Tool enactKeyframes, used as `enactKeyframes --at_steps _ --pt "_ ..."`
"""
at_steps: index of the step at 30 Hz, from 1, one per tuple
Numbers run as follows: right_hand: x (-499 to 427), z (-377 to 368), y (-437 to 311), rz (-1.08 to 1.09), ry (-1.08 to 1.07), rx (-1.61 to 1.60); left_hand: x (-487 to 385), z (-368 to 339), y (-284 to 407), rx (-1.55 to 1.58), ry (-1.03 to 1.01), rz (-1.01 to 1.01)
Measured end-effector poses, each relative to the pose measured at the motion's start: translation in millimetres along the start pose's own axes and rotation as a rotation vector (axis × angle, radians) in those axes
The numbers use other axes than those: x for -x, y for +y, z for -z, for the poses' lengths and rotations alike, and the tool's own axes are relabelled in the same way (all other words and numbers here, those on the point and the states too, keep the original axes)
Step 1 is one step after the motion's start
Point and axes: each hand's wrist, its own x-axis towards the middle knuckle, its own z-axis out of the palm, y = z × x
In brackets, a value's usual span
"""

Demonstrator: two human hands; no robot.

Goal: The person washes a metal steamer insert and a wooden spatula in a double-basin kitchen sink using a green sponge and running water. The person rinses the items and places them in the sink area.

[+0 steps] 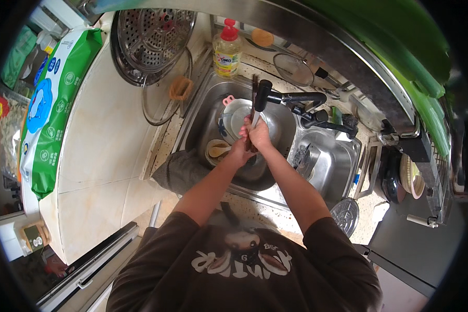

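Observation:
Both of my hands are over the left basin [284, 134] of a steel sink, close together under a black faucet [262, 95]. A bundle of thin dark brown sticks, apparently chopsticks [254, 90], stands lengthwise between them. My right hand [261, 134] wraps the bundle from the right, and my left hand [241, 150] grips it lower down. Water [255, 117] runs from the spout onto my hands. Beneath them lie stacked plates [236, 117], partly hidden by my hands. A small bowl [209, 147] holding a pale yellow spoon [219, 151] sits at lower left.
A pump bottle of OMO dish soap [228, 54] stands behind the sink. A grey cloth [181, 171] drapes over the left front rim. Dark utensils [308, 160] lie in the right basin [337, 160]. Steamer plates [156, 35] and a glass lid [159, 97] lean against the left wall.

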Motion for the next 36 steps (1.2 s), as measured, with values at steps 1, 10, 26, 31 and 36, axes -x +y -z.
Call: enactKeyframes --at_steps 1,10,26,31,36 --pt "4.0 2.4 2.9 -0.024 0.001 0.308 -1.8 0.5 5.2 -0.058 0.029 -0.098" --pt "1.1 6.2 52.1 -0.41 -0.12 -0.07 4.2 -63.2 9.7 0.032 0.089 -0.211" --pt "-41.1 10.8 66.6 -0.445 -0.045 -0.056 -21.2 -72.1 3.9 -0.325 0.186 -0.518" --pt "-32.2 12.0 67.3 -0.272 0.011 0.317 -44.6 -42.8 5.5 0.042 0.123 -0.295" --pt "-7.9 8.8 17.7 -0.387 -0.01 0.083 -39.0 -36.6 8.3 0.015 0.119 -0.29"
